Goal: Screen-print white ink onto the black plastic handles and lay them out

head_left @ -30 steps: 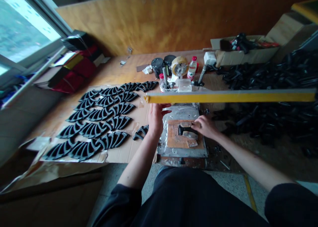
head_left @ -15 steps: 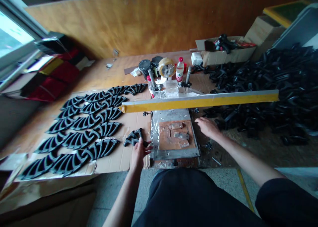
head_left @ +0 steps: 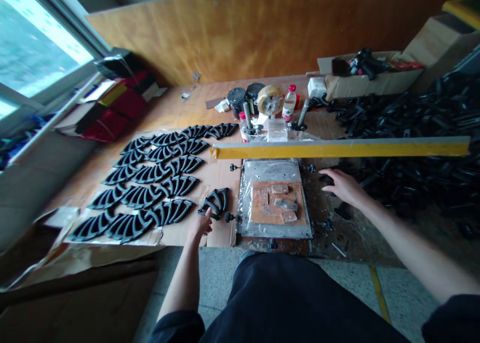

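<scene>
Rows of curved black parts [head_left: 142, 190] lie on a cardboard sheet [head_left: 221, 175] at the left. Just right of the front row sits a small black cluster [head_left: 216, 200], its pieces fanned side by side; their long axes run away from the person, most slanting rightward. Left hand [head_left: 202, 225]: arm extended forward, fingers at the near side of the cluster — whether they grip a piece cannot be determined. Cardboard extends from there to the front edge; a black knob [head_left: 229, 217] bounds the right side. Next, a metal plate [head_left: 273, 171] bears a brown board [head_left: 258, 216]. Right hand [head_left: 344, 187]: thumb and fingers spread apart, pointing left — located between plate and black pile [head_left: 408, 183]
</scene>
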Demonstrator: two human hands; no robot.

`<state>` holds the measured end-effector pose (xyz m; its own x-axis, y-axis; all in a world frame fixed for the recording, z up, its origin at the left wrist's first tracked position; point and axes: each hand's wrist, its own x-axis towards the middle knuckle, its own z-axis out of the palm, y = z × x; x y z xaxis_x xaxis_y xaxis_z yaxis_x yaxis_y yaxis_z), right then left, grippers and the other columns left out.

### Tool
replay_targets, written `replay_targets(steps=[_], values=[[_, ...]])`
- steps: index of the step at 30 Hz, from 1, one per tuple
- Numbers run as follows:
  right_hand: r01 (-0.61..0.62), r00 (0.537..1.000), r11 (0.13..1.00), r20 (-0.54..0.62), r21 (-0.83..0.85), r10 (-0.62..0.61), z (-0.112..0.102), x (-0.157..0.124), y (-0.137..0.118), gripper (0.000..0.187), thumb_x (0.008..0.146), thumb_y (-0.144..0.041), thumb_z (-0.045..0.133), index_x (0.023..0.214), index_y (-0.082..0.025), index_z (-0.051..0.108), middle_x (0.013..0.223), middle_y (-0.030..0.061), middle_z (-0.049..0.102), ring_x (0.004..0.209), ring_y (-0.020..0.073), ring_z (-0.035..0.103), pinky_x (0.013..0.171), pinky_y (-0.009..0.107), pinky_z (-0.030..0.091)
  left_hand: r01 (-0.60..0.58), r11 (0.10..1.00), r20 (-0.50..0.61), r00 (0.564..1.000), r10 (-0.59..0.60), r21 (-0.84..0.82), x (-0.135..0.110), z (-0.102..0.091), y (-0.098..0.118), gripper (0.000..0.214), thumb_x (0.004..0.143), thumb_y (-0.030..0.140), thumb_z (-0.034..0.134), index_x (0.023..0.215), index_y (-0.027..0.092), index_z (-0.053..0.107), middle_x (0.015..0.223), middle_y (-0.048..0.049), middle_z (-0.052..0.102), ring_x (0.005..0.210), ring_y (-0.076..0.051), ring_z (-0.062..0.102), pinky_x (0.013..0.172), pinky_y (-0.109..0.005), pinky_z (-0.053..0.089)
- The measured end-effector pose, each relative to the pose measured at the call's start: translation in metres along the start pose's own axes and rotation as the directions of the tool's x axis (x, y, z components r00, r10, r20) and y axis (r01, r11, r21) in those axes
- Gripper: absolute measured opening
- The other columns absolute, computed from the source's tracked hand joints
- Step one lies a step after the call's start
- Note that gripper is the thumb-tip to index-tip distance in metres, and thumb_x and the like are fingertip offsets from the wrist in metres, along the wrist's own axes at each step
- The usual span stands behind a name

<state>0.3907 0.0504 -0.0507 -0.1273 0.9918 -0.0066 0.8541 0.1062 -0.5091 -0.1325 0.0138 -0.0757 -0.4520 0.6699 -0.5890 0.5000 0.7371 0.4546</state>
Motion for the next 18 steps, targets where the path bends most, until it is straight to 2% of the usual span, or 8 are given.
replay_targets(steps=[2,3,5,8,11,14,16,18], values=[[-0.030,0.997,0.954,-0.058,0.299,0.050,0.007,0.003,-0.032,0.048,0.076,-0.040,0.070,0.120,-0.023,0.060,0.091,0.0039,0.067,0.065,0.0188,0.065,0.061,0.032,0.052,-0.096,0.995,0.020,0.995,0.096,-0.006,-0.007,-0.004,0.023,0.047,0.084,0.057,0.047,0.067,0.015,0.061,0.043,-0.0045,0.056,0.039,-0.017,0.054,0.042,-0.025,0.043],[-0.034,0.997,0.913,-0.051,0.407,0.059,0.014,0.004,-0.049,0.046,0.076,-0.048,0.069,0.113,-0.022,0.062,0.085,0.0028,0.068,0.061,0.0182,0.064,0.058,0.032,0.051,-0.167,0.985,0.026,0.986,0.168,-0.035,-0.013,-0.004,0.039,0.047,0.084,0.058,0.046,0.072,0.015,0.062,0.048,-0.0042,0.059,0.042,-0.016,0.055,0.044,-0.025,0.044],[-0.016,0.999,0.879,-0.035,0.476,0.037,0.036,0.002,-0.078,0.041,0.075,-0.057,0.067,0.092,-0.019,0.066,0.076,0.0022,0.068,0.061,0.0185,0.064,0.056,0.030,0.049,-0.330,0.932,0.017,0.942,0.336,-0.147,-0.031,-0.001,0.080,0.050,0.086,0.061,0.042,0.084,0.016,0.064,0.057,-0.0029,0.064,0.045,-0.013,0.056,0.048,-0.023,0.045],[-0.009,0.994,0.960,-0.100,0.280,0.038,0.071,-0.003,-0.106,0.040,0.076,-0.060,0.066,0.076,-0.020,0.062,0.072,0.0026,0.068,0.065,0.0191,0.064,0.056,0.028,0.043,-0.579,0.686,-0.108,0.793,0.600,-0.440,-0.068,0.004,0.147,0.053,0.086,0.063,0.044,0.103,0.016,0.062,0.061,-0.0012,0.064,0.045,-0.010,0.055,0.047,-0.020,0.043],[-0.049,0.979,0.999,-0.199,-0.001,0.048,0.096,-0.009,-0.119,0.038,0.081,-0.058,0.063,0.078,-0.020,0.059,0.074,0.0046,0.069,0.066,0.0197,0.064,0.056,0.027,0.039,-0.640,0.442,-0.167,0.666,0.728,-0.629,-0.108,0.006,0.197,0.057,0.089,0.062,0.037,0.112,0.015,0.059,0.062,-0.0004,0.062,0.045,-0.008,0.052,0.049,-0.019,0.044],[-0.028,0.970,0.988,-0.242,-0.153,-0.010,0.103,-0.012,-0.122,0.038,0.083,-0.056,0.061,0.083,-0.018,0.058,0.079,0.0088,0.068,0.074,0.0217,0.064,0.060,0.028,0.041,-0.609,0.374,-0.134,0.625,0.769,-0.699,-0.137,0.006,0.213,0.059,0.092,0.061,0.033,0.115,0.014,0.060,0.061,0.0003,0.059,0.047,-0.009,0.052,0.049,-0.019,0.043],[0.016,0.968,0.991,-0.245,-0.135,-0.049,0.097,-0.013,-0.117,0.037,0.086,-0.053,0.059,0.088,-0.016,0.060,0.085,0.0113,0.067,0.078,0.0230,0.063,0.065,0.031,0.046,-0.607,0.382,-0.138,0.637,0.759,-0.697,-0.147,0.005,0.205,0.059,0.091,0.062,0.035,0.114,0.014,0.061,0.063,-0.0003,0.059,0.051,-0.010,0.053,0.051,-0.020,0.044],[0.128,0.966,0.990,-0.217,-0.064,-0.139,0.083,-0.014,-0.102,0.034,0.090,-0.047,0.057,0.100,-0.015,0.062,0.098,0.0113,0.065,0.086,0.0218,0.062,0.073,0.035,0.051,-0.597,0.439,-0.113,0.668,0.735,-0.672,-0.151,0.005,0.186,0.059,0.090,0.064,0.037,0.110,0.015,0.064,0.069,-0.0020,0.061,0.057,-0.012,0.055,0.053,-0.022,0.045]])
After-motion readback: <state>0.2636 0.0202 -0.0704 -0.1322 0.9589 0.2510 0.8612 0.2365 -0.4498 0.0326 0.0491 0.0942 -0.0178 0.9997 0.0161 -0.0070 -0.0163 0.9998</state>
